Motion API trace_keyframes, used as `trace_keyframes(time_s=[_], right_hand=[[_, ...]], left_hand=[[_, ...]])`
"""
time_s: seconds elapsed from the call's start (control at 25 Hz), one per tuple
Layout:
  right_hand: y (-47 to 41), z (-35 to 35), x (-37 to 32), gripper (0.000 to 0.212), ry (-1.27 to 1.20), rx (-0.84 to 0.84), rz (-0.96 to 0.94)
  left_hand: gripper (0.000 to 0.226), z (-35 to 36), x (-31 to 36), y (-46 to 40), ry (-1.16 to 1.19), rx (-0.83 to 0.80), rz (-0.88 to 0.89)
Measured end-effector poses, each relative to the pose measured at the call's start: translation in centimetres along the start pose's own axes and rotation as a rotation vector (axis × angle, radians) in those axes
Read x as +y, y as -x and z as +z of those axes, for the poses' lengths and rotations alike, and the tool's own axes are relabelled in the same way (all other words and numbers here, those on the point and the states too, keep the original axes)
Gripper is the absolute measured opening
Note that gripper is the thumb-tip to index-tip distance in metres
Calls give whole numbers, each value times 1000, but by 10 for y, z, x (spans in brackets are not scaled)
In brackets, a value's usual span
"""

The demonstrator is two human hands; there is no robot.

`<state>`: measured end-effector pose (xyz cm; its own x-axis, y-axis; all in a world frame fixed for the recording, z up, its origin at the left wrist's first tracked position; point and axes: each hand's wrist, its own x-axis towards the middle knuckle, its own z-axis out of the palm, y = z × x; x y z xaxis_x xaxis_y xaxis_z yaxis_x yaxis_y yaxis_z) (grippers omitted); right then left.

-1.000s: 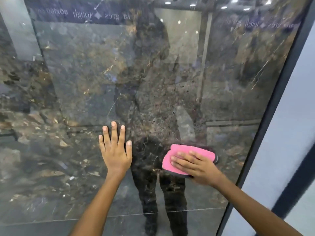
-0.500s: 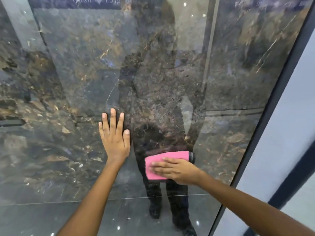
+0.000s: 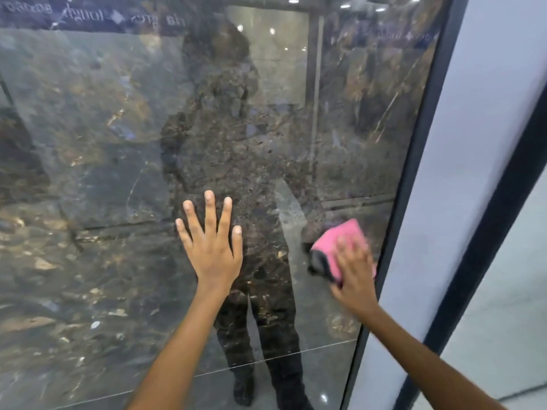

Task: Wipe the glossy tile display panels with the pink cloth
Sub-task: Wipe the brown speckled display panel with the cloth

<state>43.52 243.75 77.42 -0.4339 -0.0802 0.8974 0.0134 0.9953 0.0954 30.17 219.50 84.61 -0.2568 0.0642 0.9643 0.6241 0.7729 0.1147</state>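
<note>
A large glossy dark marble tile panel [image 3: 124,149] fills most of the head view and mirrors a standing person. My left hand [image 3: 210,247] lies flat on the panel near its middle, fingers spread and straight. My right hand [image 3: 353,273], blurred by motion, presses the folded pink cloth [image 3: 334,244] against the panel close to its right edge. The cloth shows a dark grey underside at its lower left corner, and my fingers cover its lower right part.
A black frame strip [image 3: 420,161] borders the panel on the right. Beyond it stands a pale white panel [image 3: 473,173] with a second dark strip [image 3: 491,247]. A thin joint line [image 3: 266,363] crosses the panel low down.
My right hand has swept the pink cloth to the right, from below the reflected figure to the panel's right edge. My left hand stays flat on the panel.
</note>
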Motion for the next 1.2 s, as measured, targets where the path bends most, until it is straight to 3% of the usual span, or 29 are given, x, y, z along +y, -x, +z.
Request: trace_keyframes(time_s=[0.08, 0.16, 0.28, 0.36, 0.4, 0.48, 0.52, 0.6, 0.68, 0.72, 0.76, 0.84, 0.92, 1.0, 1.08, 1.16, 1.2], right_hand=[[25, -3, 9, 71, 59, -148, -270], [-27, -18, 24, 72, -9, -35, -278], [-135, -55, 48, 78, -183, 261, 185], [-134, -56, 55, 81, -215, 365, 385], [-107, -44, 50, 84, -218, 345, 424], [-25, -15, 17, 97, -224, 122, 506], [14, -2, 0, 106, -202, -27, 477], [61, 14, -18, 119, -86, -218, 59], [32, 10, -5, 110, 33, -248, -442], [0, 3, 0, 98, 26, -178, -528], [-35, -6, 3, 83, -25, -75, -479], [-92, -20, 1, 64, -126, 159, -194], [-100, -5, -20, 68, -161, 239, -57], [-54, 30, -57, 90, -68, 94, -229], [20, 59, -76, 101, 63, -196, -621], [62, 62, -66, 92, 74, -367, -828], [61, 55, -58, 84, 21, -352, -828]], left_hand=[[56, 0, -2, 2, 13, 9, 11], [56, 2, -1, 1, 8, 15, 13], [56, 3, -1, 0, -2, 15, 15], [56, 2, -3, 2, 8, 2, 13], [56, 1, -3, 1, 13, 1, 9], [57, -2, 1, -2, 26, -10, -9], [58, -4, 3, -2, 44, -25, -5], [57, -10, -1, 7, 77, -62, 15], [55, -19, -19, 33, 73, -78, -88], [55, -24, -33, 51, 63, -77, -191], [56, -28, -49, 68, 43, -78, -281], [58, -31, -76, 92, -14, -121, -334], [59, -27, -89, 98, -36, -146, -260], [58, -21, -92, 96, -55, -115, -185], [57, -18, -95, 97, -63, -76, -158], [56, -16, -98, 100, -54, -50, -152], [57, -14, -99, 102, -48, -39, -145]])
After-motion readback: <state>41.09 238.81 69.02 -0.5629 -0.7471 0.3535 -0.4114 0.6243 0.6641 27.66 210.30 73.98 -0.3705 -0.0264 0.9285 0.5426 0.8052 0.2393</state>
